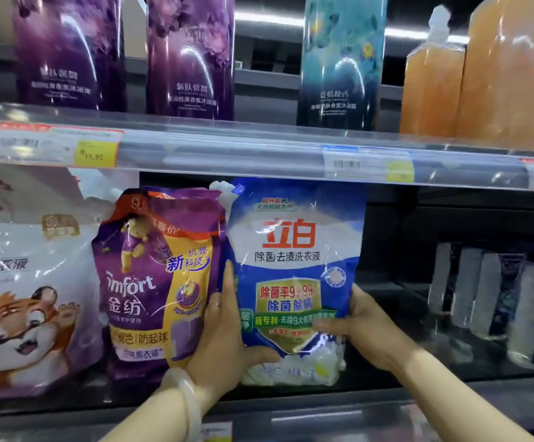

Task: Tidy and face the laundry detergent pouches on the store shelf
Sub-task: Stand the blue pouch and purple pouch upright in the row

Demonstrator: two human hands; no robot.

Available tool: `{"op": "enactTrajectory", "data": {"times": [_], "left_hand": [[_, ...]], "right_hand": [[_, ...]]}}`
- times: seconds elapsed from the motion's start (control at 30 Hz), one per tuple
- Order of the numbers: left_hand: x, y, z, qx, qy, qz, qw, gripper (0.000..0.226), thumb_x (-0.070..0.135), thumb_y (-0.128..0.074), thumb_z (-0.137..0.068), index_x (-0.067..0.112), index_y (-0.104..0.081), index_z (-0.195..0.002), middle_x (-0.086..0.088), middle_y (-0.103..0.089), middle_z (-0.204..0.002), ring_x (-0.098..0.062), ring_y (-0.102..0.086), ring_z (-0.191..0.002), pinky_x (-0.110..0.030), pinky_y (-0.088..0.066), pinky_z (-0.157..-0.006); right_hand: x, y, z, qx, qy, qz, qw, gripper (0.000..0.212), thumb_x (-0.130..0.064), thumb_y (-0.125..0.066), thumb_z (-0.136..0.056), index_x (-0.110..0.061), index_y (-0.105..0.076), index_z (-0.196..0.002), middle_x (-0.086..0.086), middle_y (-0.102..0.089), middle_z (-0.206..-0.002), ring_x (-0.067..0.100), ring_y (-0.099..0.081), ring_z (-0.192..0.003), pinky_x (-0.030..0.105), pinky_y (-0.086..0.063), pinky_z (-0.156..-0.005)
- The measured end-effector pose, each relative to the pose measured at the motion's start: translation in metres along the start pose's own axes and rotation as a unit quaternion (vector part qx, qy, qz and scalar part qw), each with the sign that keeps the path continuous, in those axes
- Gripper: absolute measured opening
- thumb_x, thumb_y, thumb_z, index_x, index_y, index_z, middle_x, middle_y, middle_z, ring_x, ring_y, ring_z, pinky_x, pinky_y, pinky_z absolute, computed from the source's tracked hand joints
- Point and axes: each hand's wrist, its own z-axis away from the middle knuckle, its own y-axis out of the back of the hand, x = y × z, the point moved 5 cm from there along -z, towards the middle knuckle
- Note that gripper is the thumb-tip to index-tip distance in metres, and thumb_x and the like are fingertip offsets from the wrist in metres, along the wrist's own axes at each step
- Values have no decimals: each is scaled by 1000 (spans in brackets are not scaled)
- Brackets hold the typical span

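A blue and white detergent pouch (294, 250) with red characters stands upright on the lower shelf, label facing me. My left hand (224, 339) grips its lower left edge, fingers up along the side and thumb under the front. My right hand (364, 327) holds its lower right edge, thumb across the front. Touching it on the left leans a purple Comfort pouch (157, 282), tilted slightly. Further left stands a white pouch with a cartoon tiger (26, 298), partly cut off by the frame.
The shelf above has a clear price rail (259, 151) with tags, two purple pouches (189, 59), a teal pouch (342, 65) and orange refill pouches (482, 74). Several dark pouches (495, 298) stand side-on at the right, with a dark gap in between.
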Motion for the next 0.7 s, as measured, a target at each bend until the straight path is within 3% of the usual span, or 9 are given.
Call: {"op": "enactTrajectory", "data": {"times": [0.13, 0.2, 0.27, 0.33, 0.37, 0.4, 0.47, 0.53, 0.7], "left_hand": [[-3, -1, -5, 1, 0, -28, 1000, 141, 29, -88, -56, 51, 36, -120, -1, -22, -143, -14, -18, -136, -36, -21, -114], [0, -1, 3, -24, 24, -32, 999, 138, 33, -85, -60, 49, 38, -120, 1, -19, -143, -14, -18, -138, -33, -23, -114], [-3, 1, 18, -56, 55, -80, 994, 126, 42, -77, -69, 41, 31, -133, 5, -15, -148, -12, -17, -139, -30, -24, -113], [2, 16, 28, 21, -34, -171, 984, 90, 50, -63, -78, 20, -15, -148, -3, -32, -146, -15, -27, -134, -39, -35, -110], [7, 28, 31, 87, -102, -192, 972, 70, 50, -58, -79, 13, -42, -137, -8, -46, -137, -18, -36, -126, -47, -44, -102], [10, 41, 32, 151, -158, -181, 959, 55, 46, -56, -80, 12, -55, -123, -10, -53, -129, -22, -42, -119, -48, -47, -95], [12, 70, 18, 234, -208, -148, 938, 41, 35, -55, -82, 12, -57, -116, -13, -50, -129, -27, -43, -119, -44, -41, -99], [24, 103, -9, 278, -193, -174, 925, 46, 33, -49, -85, 5, -53, -121, -18, -49, -129, -30, -40, -121, -47, -34, -104], [38, 141, -62, 212, -97, -354, 906, 58, 47, -46, -87, 1, -55, -120, -26, -63, -109, -43, -54, -108, -48, -37, -99]], "right_hand": [[-2, 3, -9, 47, 18, -15, 999, 63, 6, -77, -60, -7, -54, -117, 13, -72, -108, 32, -69, -99, 42, -57, -80], [1, 2, -4, 26, -6, 0, 1000, 66, 2, -81, -59, -11, -53, -117, 9, -73, -107, 29, -69, -98, 38, -58, -77], [7, 0, 4, -18, -47, 41, 998, 69, -3, -83, -58, -16, -52, -118, 6, -72, -110, 25, -69, -101, 41, -57, -81], [12, 0, 8, -34, -76, 72, 994, 71, -6, -83, -57, -18, -51, -119, 5, -71, -111, 25, -69, -102, 49, -55, -87], [13, 1, 8, -30, -80, 77, 993, 71, -4, -83, -58, -18, -51, -119, 6, -71, -111, 25, -69, -102, 52, -54, -88], [13, 2, 7, -23, -81, 78, 993, 70, 0, -82, -59, -17, -51, -119, 7, -72, -110, 26, -69, -101, 54, -53, -89], [12, -1, 5, -18, -78, 74, 994, 65, 7, -77, -63, -14, -51, -119, 8, -73, -108, 27, -70, -99, 54, -53, -88], [10, -4, 4, -15, -82, 74, 994, 62, 11, -73, -66, -13, -52, -118, 9, -73, -107, 28, -70, -98, 54, -53, -88], [11, -4, 3, -3, -78, 66, 995, 63, 12, -74, -64, -15, -53, -117, 10, -73, -106, 30, -70, -98, 59, -50, -90]]}}
